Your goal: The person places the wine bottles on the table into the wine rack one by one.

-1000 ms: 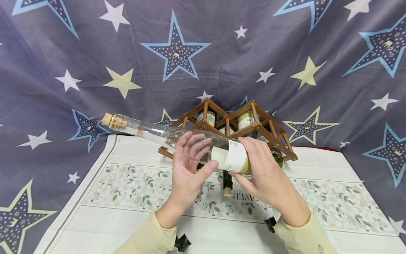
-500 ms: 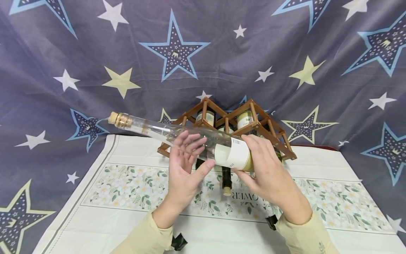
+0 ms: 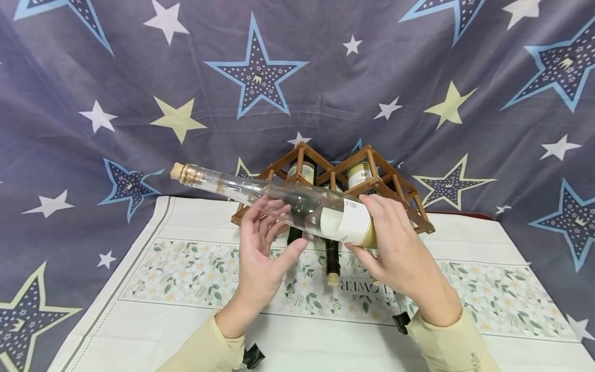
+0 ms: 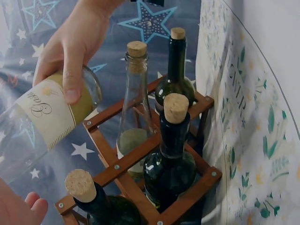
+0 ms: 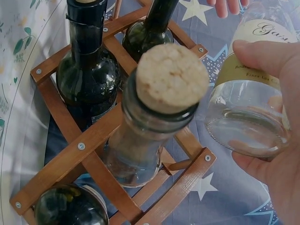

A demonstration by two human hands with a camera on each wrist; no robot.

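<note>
My right hand grips the base end of a clear glass wine bottle, thumb below and fingers over its pale label. The bottle slants above the table, its corked neck pointing to the upper left. My left hand lies open by the bottle's middle, fingers spread and loosely bent. Whether those fingers touch the glass I cannot tell. Behind the bottle stands a wooden wine rack, partly hidden, holding several corked bottles, among them a dark green bottle and another clear bottle.
A white tablecloth with a floral band covers the table. A dark curtain printed with stars hangs directly behind the rack. A corked bottle neck juts from the rack toward me.
The held bottle has shifted to the right with my right hand. My left hand has moved slightly left and down, fingers still unclosed. The rack has stayed in place.
</note>
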